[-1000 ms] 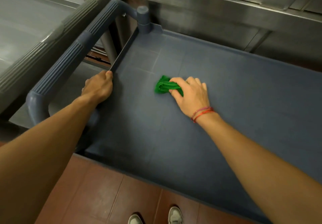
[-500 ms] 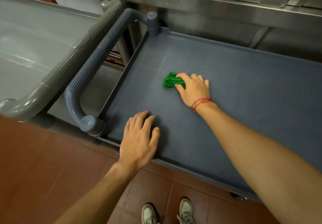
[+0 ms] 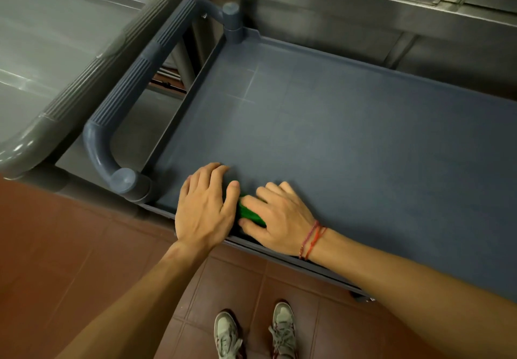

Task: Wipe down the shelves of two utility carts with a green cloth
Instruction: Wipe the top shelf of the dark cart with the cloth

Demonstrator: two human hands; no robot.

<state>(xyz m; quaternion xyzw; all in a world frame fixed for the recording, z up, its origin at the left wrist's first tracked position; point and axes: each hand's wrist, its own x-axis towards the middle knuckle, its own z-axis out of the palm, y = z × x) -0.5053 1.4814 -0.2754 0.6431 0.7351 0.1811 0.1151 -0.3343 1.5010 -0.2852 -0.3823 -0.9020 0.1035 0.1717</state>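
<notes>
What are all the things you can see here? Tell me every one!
blue-grey cart: one, blue-grey, middle and right, top shelf facing up
blue-grey handle: one, ribbed, at the cart's left end
grey cart: one, lighter grey, far left, beside the blue-grey one
grey handle: one, ribbed, at the grey cart's end
green cloth: one, green, bunched at the shelf's near edge between the hands
steel counter: one, silver, behind the carts
floor tiles: many, reddish-brown, below
shoes: two, grey, bottom middle
string bracelets: red, on the right wrist
left hand: one, flat on the shelf, touching the cloth
right hand: one, pressing on the cloth
</notes>
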